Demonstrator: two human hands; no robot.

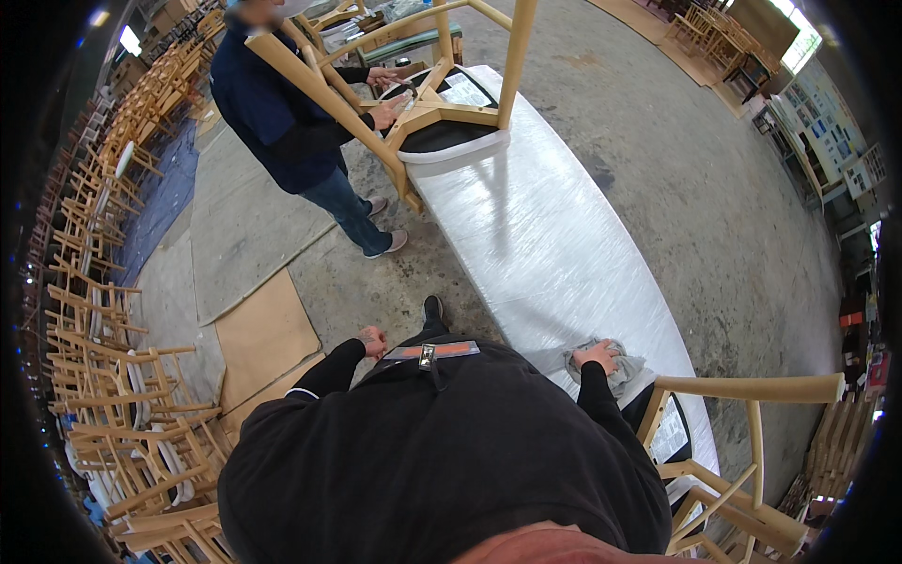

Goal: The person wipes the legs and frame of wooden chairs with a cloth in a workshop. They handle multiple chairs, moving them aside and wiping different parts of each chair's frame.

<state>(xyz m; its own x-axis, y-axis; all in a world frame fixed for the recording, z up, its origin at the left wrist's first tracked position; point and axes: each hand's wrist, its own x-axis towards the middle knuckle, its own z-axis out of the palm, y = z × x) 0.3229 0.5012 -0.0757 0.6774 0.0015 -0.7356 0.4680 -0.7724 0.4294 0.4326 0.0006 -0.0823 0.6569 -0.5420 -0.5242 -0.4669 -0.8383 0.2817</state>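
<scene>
My right hand [598, 355] presses a crumpled grey cloth [622, 374] onto the long work table [554, 235], whose top is covered in shiny clear plastic. The fingers are closed over the cloth. Right beside it, an upside-down wooden chair [752, 385] rests on the near end of the table, its black seat underside and a white label showing. My left hand [373, 341] hangs off the table by my waist, fingers curled; whether anything is in them is hidden.
At the table's far end a co-worker [282, 122] in dark blue handles another upside-down chair [442, 117]. Many stacked wooden chairs [122, 414] line the left side. Cardboard sheets [268, 329] lie on the concrete floor. A display board [817, 117] stands far right.
</scene>
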